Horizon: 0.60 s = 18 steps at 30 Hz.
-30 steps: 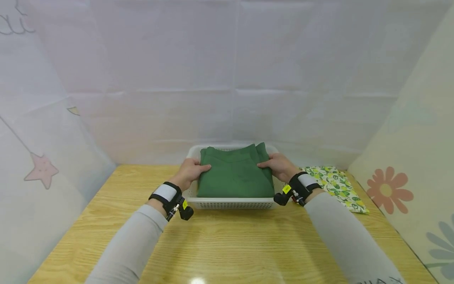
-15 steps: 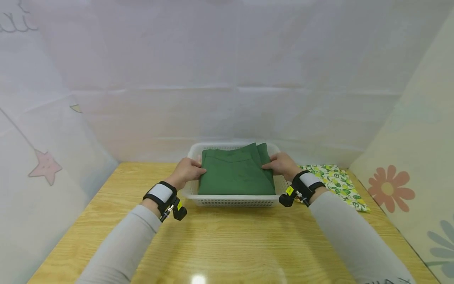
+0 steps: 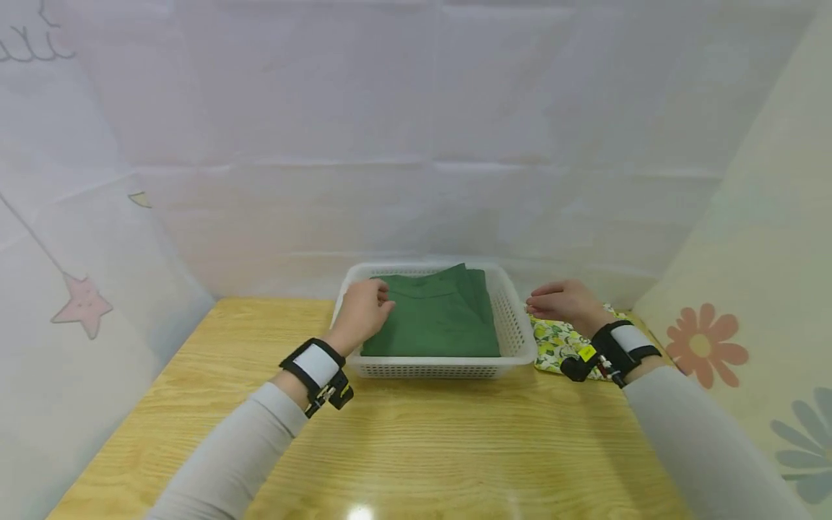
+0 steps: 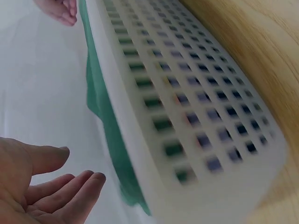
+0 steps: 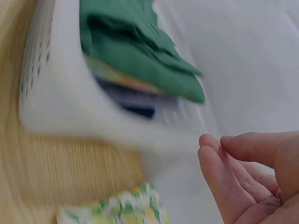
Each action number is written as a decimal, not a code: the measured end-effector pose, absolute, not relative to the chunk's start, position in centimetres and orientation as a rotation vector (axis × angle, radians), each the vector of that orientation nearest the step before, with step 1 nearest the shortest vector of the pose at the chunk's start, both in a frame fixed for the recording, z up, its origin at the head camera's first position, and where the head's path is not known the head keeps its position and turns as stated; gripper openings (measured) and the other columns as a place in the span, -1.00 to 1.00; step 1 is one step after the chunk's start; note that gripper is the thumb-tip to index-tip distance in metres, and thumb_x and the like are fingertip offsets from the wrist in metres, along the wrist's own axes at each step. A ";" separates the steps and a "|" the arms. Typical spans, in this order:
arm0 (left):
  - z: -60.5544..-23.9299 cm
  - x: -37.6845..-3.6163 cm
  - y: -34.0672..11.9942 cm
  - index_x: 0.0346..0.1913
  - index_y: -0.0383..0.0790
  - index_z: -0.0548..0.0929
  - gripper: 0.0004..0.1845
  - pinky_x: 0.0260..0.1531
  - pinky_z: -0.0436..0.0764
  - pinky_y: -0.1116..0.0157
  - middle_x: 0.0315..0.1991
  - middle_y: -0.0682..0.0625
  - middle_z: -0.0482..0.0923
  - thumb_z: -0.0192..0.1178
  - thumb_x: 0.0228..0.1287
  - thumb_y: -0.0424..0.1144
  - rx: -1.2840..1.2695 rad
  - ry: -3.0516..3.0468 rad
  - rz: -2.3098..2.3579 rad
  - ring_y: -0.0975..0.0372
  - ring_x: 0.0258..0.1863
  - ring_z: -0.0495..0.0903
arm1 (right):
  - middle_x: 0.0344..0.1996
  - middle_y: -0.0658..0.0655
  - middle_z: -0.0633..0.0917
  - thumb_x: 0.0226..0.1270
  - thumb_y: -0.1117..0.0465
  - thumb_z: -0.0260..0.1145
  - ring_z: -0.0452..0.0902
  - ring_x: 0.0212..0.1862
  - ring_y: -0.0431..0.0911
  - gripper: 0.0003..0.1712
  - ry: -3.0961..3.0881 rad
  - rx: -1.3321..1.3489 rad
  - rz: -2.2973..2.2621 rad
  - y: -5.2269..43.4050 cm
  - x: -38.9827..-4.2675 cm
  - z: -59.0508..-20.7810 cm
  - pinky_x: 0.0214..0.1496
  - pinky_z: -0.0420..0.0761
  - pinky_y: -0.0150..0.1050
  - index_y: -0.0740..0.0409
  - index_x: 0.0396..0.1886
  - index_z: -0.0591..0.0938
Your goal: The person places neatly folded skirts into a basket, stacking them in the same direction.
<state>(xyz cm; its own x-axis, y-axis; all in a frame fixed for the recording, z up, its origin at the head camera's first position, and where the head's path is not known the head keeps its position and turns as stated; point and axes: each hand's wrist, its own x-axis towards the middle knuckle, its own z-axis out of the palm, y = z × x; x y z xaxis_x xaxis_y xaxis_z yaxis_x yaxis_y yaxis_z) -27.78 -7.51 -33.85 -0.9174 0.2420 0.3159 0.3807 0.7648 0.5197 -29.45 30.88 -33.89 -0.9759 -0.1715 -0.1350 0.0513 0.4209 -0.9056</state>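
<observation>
A folded green garment [image 3: 435, 325] lies in a white plastic basket [image 3: 429, 370] with holed walls. Under its edge, in the right wrist view, show other folded cloths [image 5: 135, 95], partly hidden. My left hand [image 3: 362, 309] is over the basket's left side, thumb and fingers apart with nothing between them; the left wrist view shows the same gap. Off the basket's right rim hovers my right hand [image 3: 564, 300], fingers loosely bent and holding nothing. Below it lies a cloth with a yellow and green lemon print [image 3: 552, 343], partly covered by the hand and wrist.
The basket stands on a wooden table [image 3: 416, 440], near its back edge. A white sheet [image 3: 416, 144] hangs behind, and printed sheets with a star [image 3: 82, 307] and a flower [image 3: 705, 345] hang at the sides.
Both hands have let go of the green garment, which lies lower in the basket. My right hand has moved right, out past the rim; my left has shifted slightly over the basket.
</observation>
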 end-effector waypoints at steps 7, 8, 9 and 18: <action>-33.4 -25.4 -1.7 0.20 -0.30 0.57 -0.62 0.07 0.66 0.17 0.11 -0.16 0.66 0.23 0.38 -0.26 -0.777 -2.618 -0.774 0.07 0.06 0.67 | -0.20 -0.13 0.66 0.53 0.18 0.13 0.66 -0.19 -0.43 -0.34 2.557 -0.051 -1.544 36.3 -28.3 -35.1 -0.03 0.69 -0.42 0.58 0.39 0.21; -33.4 -25.0 -0.7 0.21 -0.28 0.57 -0.62 0.09 0.65 0.20 0.12 -0.14 0.65 0.22 0.39 -0.26 -0.832 -2.602 -0.742 0.10 0.09 0.66 | -0.21 -0.16 0.67 0.54 0.17 0.12 0.66 -0.20 -0.44 -0.34 2.578 -0.039 -1.531 37.0 -28.1 -35.5 -0.04 0.69 -0.42 0.58 0.39 0.21; -33.5 -24.6 0.4 0.21 -0.26 0.57 -0.62 0.11 0.64 0.24 0.14 -0.11 0.65 0.22 0.40 -0.25 -0.883 -2.583 -0.703 0.12 0.11 0.65 | -0.22 -0.18 0.67 0.54 0.16 0.12 0.66 -0.21 -0.45 -0.34 2.594 -0.013 -1.518 37.7 -27.9 -35.8 -0.05 0.69 -0.42 0.57 0.39 0.22; -36.1 -20.5 11.0 0.12 0.00 0.64 -0.75 -0.05 0.56 0.64 0.05 0.19 0.66 0.09 0.49 -0.18 -1.271 -2.419 -0.160 0.43 0.01 0.64 | -0.05 0.45 0.66 0.48 0.20 0.15 0.71 -0.19 -0.08 -0.42 2.807 0.240 -1.215 43.0 -26.3 -39.0 -0.01 0.72 -0.07 0.58 0.29 0.36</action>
